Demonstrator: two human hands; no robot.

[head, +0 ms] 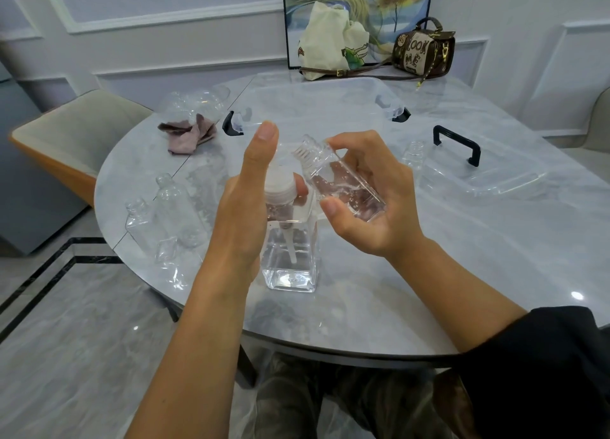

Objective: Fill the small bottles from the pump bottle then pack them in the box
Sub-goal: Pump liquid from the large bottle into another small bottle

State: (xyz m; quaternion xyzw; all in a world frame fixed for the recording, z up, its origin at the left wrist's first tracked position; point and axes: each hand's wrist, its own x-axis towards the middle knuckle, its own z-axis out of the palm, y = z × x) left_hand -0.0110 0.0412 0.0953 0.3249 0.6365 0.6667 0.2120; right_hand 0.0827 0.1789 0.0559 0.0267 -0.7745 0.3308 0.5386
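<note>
- At the near middle of the marble table (pixel 429 257), the pump bottle (pixel 290 257) is standing upright and holding clear liquid.
- The left hand (pixel 241 207) is lying over the pump head with its fingers straight, and the thumb is touching the white collar. The hand is hiding the nozzle.
- The right hand (pixel 373 204) is gripping a small bottle (pixel 343 182), with thumb and fingers curling round its body, at about 2 o'clock from the pump bottle's top.
- That bottle is tilting, its uncapped neck pointing toward 10 o'clock close to the pump head. It is carrying some clear liquid with bubbles.
- A group of empty bottles (pixel 165 214) is sitting at 9 o'clock from the pump bottle, near the table's edge.
- A lone bottle (pixel 412 154) is standing upright at 2 o'clock, just beside the clear lid (pixel 488 178) with its black handle.
- The clear box (pixel 317 105), with black latches, is sitting open at 12 o'clock.
- A crumpled cloth (pixel 189 135) is lying at 11 o'clock.
- A cream tote bag (pixel 330 42) and a brown handbag (pixel 425 47) are resting at the far edge, around 12 to 1 o'clock.
</note>
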